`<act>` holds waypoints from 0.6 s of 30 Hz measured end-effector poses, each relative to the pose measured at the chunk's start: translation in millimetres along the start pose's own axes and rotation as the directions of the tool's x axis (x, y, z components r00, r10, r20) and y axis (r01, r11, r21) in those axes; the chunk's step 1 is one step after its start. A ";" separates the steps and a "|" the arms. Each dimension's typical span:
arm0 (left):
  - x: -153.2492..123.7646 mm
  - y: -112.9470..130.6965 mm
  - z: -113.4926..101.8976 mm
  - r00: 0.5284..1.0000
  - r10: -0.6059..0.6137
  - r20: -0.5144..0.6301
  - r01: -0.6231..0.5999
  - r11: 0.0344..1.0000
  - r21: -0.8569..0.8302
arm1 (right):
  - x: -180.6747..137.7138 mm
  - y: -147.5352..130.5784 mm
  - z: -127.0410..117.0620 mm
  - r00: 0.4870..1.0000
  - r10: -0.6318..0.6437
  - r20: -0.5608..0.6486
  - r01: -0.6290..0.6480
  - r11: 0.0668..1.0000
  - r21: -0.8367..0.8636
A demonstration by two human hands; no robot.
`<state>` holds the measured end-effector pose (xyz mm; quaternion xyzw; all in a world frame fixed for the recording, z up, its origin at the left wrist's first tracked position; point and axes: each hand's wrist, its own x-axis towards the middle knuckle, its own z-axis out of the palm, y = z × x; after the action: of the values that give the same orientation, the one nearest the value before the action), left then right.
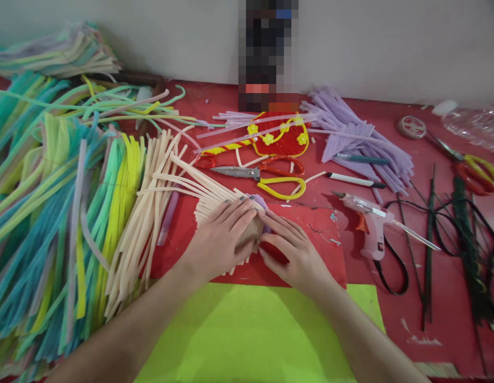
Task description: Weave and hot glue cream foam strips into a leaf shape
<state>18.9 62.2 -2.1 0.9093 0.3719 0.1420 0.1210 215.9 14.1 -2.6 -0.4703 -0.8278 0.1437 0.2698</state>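
Observation:
A row of beige pipe cleaners (204,199) lies side by side on a red pad, with a bit of lilac (259,202) at its right end. My left hand (226,231) rests over the row, its fingers along the top and its thumb at the lower right, gripping it. From the other side, my right hand (292,244) holds the right edge between its fingertips and thumb. The fingertips of both hands nearly meet, and what lies beneath them is partly hidden. Red-and-yellow-handled scissors (247,172) lie just beyond my hands.
Bundles of coloured pipe cleaners (43,213) cover the left side. Lilac pipe cleaners (346,135) and a red flower-trimmed piece (274,141) lie at the back. To the right are a pink glue gun (368,221), a pen (354,180), more scissors (470,165) and dark green stems (466,239). A lime-green sheet (247,330) lies in front.

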 end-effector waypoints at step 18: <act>0.7 1.0 -4.7 0.996 0.000 0.084 0.002 1.000 -0.023 | -2.7 2.8 3.3 0.972 0.220 -0.089 -0.215 0.975 0.058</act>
<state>18.4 62.5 2.7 0.9129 0.3652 0.1079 0.1470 217.1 13.3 -7.5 -0.5578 -0.7540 0.1697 0.3027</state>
